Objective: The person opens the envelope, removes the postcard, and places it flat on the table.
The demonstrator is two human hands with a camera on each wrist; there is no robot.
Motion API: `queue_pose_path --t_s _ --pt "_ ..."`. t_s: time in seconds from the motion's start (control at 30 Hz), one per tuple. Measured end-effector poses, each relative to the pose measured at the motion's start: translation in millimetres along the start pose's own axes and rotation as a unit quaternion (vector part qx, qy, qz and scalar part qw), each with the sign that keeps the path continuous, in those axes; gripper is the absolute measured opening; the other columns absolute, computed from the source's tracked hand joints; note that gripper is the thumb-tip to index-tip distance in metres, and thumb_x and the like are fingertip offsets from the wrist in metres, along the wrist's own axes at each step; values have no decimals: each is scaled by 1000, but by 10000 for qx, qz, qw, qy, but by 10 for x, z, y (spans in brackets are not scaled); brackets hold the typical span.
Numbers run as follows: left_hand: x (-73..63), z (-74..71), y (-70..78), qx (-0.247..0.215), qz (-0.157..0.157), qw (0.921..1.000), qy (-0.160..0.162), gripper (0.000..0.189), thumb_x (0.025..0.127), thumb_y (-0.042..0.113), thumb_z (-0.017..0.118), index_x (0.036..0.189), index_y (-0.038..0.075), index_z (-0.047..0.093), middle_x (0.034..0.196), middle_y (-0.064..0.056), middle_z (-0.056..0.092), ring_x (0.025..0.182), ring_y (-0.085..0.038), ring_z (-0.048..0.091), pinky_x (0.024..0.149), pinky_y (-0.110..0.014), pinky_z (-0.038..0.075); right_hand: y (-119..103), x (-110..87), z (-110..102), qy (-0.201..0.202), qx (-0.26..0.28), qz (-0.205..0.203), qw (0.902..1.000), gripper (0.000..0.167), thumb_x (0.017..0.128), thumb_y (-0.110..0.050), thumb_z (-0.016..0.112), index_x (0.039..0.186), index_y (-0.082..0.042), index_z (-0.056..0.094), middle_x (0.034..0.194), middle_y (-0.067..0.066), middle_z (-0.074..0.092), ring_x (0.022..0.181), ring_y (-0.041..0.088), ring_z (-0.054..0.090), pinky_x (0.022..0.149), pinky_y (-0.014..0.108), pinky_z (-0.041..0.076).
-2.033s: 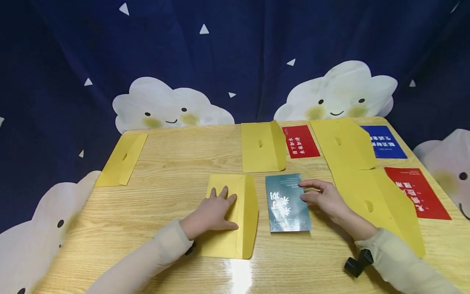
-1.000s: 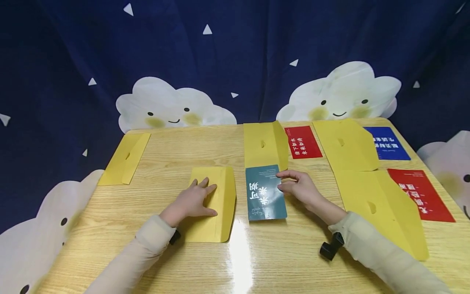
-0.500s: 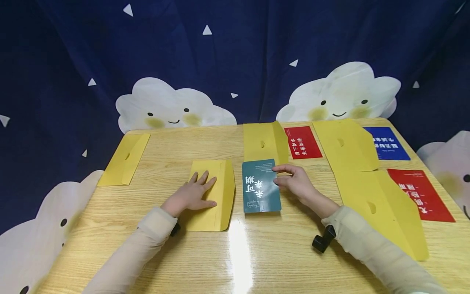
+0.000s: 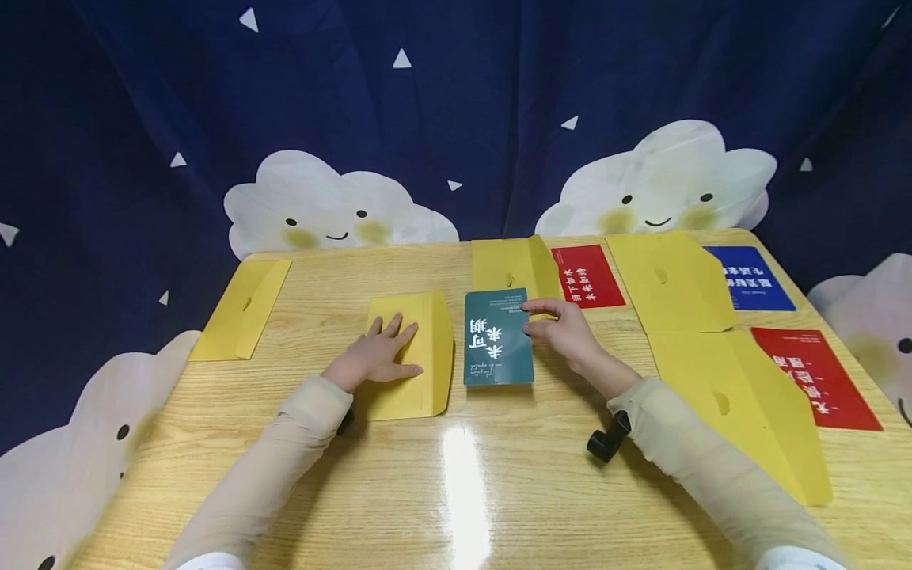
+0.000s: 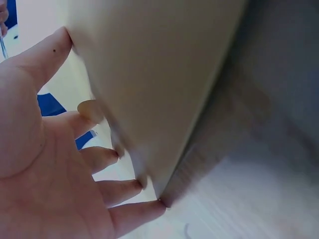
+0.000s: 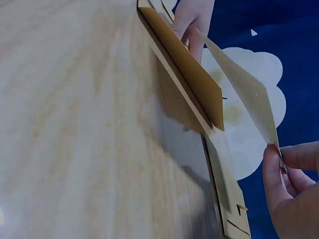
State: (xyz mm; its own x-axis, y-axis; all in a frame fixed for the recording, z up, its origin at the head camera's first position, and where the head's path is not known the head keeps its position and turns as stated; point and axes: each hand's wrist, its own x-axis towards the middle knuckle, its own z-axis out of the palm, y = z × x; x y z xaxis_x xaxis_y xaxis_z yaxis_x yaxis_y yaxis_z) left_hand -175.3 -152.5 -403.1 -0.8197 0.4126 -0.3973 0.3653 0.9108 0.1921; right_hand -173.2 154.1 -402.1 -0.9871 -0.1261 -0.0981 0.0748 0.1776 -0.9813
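In the head view a yellow envelope (image 4: 427, 352) lies mid-table, its flap unfolded toward the right. My left hand (image 4: 374, 356) rests on it with fingers straight and spread; the left wrist view shows the fingertips against the envelope (image 5: 149, 74). Just right of the flap is a teal card (image 4: 499, 340) with white writing. My right hand (image 4: 566, 332) pinches its right edge between thumb and fingers. In the right wrist view the card (image 6: 244, 89) is held tilted above the table, apart from the raised envelope flap (image 6: 189, 69).
Another yellow envelope (image 4: 238, 309) lies far left. One envelope (image 4: 502, 261), partly covered by the teal card, is at the back beside a red card (image 4: 587, 277). On the right are two overlapping envelopes (image 4: 741, 404), a blue card (image 4: 755, 277) and a second red card (image 4: 819, 380).
The envelope under my left hand has slid left, then away from me. My right hand has carried the teal card left and farther away, keeping it near the flap.
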Motion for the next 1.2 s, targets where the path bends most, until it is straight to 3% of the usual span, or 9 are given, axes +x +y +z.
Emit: queue_pose_path --t_s 0.37,0.63,0.73,0.93,1.07,1.2 --pt "200 -76 -102 -63 -214 9997 37 80 88 57 44 147 17 9 150 -17 -2 131 -48 1 97 -65 17 -66 189 38 238 -82 243 9994 34 82 5 59 116 4 57 113 19 49 73 14 57 73 32 52" --pt "251 -87 -127 -89 -272 9992 286 78 90 56 41 148 16 8 150 -19 -2 132 -47 -2 98 -64 15 -84 285 66 342 81 296 9989 36 81 5 60 116 4 57 111 18 50 74 15 57 67 24 52" --pt "164 -65 -128 -7 -131 9984 548 76 91 55 39 147 14 9 149 -21 0 132 -47 -1 97 -66 16 -83 297 73 371 138 313 9987 36 81 6 61 116 4 57 110 17 50 75 16 57 66 24 52" --pt "-195 26 -113 183 267 9938 1061 69 92 50 42 147 15 18 149 -21 8 132 -47 5 94 -69 16 -88 293 81 355 103 284 9989 36 82 5 60 117 4 56 113 19 49 78 17 57 71 28 52" --pt "-396 124 -104 314 552 9917 1118 65 92 48 43 146 16 23 148 -20 15 132 -46 11 94 -68 19 -85 312 67 380 124 279 9988 36 82 5 60 117 3 56 111 17 49 76 17 57 70 29 52" --pt "-485 194 -117 321 642 9916 1077 62 92 45 46 144 17 28 146 -22 20 131 -46 15 93 -68 20 -74 351 53 391 121 240 9989 37 82 5 60 119 4 55 110 17 49 73 15 56 70 28 52"
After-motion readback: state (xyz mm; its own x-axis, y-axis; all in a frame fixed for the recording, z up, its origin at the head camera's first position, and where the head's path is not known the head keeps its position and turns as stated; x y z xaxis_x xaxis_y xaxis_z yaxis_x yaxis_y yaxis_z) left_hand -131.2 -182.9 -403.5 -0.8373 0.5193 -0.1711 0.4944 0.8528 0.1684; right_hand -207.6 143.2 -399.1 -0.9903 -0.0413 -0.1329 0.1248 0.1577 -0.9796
